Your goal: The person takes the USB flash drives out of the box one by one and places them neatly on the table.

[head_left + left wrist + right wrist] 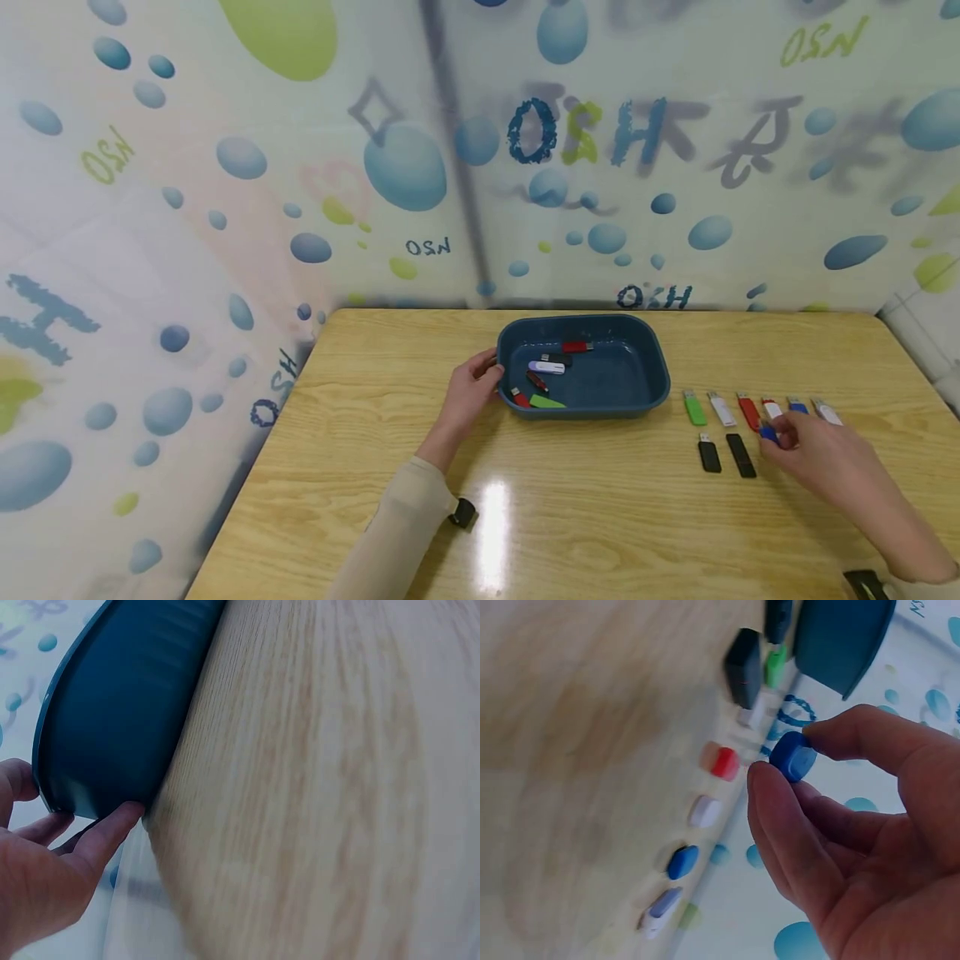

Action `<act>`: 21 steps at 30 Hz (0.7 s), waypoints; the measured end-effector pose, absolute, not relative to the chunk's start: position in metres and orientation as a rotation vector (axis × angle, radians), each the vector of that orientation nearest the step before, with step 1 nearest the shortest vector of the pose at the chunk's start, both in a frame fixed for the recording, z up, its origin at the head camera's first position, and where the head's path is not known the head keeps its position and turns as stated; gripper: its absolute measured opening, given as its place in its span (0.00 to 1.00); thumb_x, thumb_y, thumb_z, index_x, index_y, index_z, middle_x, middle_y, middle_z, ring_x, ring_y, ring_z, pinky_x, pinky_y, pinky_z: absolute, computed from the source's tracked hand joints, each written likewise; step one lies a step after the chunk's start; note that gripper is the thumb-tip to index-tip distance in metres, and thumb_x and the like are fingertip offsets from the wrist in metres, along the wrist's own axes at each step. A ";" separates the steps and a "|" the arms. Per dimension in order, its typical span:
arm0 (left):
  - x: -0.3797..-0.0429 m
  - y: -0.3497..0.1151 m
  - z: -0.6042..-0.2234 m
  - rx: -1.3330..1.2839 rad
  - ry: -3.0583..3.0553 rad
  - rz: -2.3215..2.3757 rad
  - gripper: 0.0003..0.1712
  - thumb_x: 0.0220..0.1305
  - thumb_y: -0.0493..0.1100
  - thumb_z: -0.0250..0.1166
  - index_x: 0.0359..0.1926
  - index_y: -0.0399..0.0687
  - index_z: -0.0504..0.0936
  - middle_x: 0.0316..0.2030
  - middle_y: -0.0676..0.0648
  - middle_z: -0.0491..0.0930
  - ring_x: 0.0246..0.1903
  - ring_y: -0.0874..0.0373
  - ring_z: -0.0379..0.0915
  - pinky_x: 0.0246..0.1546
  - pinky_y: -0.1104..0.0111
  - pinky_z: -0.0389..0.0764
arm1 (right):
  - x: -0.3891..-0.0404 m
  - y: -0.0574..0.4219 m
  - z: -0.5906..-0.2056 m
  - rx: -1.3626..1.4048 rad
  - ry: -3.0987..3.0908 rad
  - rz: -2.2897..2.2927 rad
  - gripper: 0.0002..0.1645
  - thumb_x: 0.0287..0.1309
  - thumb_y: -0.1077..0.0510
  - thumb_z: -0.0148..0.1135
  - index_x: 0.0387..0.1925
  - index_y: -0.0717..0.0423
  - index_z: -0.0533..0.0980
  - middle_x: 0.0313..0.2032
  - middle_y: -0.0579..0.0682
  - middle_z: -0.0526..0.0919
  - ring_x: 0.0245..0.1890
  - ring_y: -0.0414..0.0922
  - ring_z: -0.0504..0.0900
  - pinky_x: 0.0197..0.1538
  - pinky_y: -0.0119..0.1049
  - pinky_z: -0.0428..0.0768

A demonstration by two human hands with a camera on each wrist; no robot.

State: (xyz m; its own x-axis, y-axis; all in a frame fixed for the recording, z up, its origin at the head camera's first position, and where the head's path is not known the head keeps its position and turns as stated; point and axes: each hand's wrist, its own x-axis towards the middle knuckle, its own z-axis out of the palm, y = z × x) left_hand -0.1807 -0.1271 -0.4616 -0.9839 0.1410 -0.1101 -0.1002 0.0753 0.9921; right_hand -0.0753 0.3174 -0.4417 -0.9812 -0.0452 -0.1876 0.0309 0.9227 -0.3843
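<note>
A dark blue plastic bin (622,412) stands toward the back of the wooden table, with several USB flash drives lying in its left part. My left hand (474,385) holds the bin at its left end, fingers by the rim; in the left wrist view the hand (52,862) meets the end wall (97,750). Over at the right, my right hand (821,450) pinches a blue USB flash drive (768,432) between thumb and fingertips. In the right wrist view this blue drive (793,756) shows end-on, raised off the table.
Right of the bin, several USB drives form a back row, from a green one (694,407) to a white one (827,411). Two black drives (708,454) lie in front of them. A patterned curtain (405,167) hangs behind the table (600,517).
</note>
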 end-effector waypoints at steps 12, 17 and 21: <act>-0.184 -0.127 -0.471 0.014 2.211 2.006 0.25 0.78 0.38 0.56 0.71 0.36 0.73 0.65 0.34 0.75 0.60 0.41 0.77 0.53 0.55 0.85 | -0.074 0.320 -0.456 0.001 2.844 -0.540 0.21 0.61 0.54 0.69 0.43 0.71 0.80 0.32 0.51 0.82 0.30 0.46 0.76 0.28 0.44 0.76; -0.185 -0.127 -0.471 0.018 2.202 2.010 0.25 0.77 0.38 0.56 0.71 0.36 0.73 0.65 0.33 0.75 0.60 0.41 0.77 0.53 0.55 0.85 | -0.073 0.319 -0.456 0.021 2.846 -0.508 0.18 0.61 0.55 0.69 0.40 0.69 0.79 0.31 0.52 0.81 0.28 0.47 0.73 0.27 0.44 0.74; -0.185 -0.127 -0.471 0.030 2.201 2.003 0.25 0.78 0.38 0.56 0.72 0.36 0.72 0.65 0.32 0.74 0.60 0.39 0.76 0.54 0.54 0.85 | -0.073 0.316 -0.456 0.046 2.809 -0.443 0.17 0.62 0.54 0.67 0.36 0.67 0.78 0.27 0.53 0.78 0.27 0.48 0.72 0.27 0.43 0.71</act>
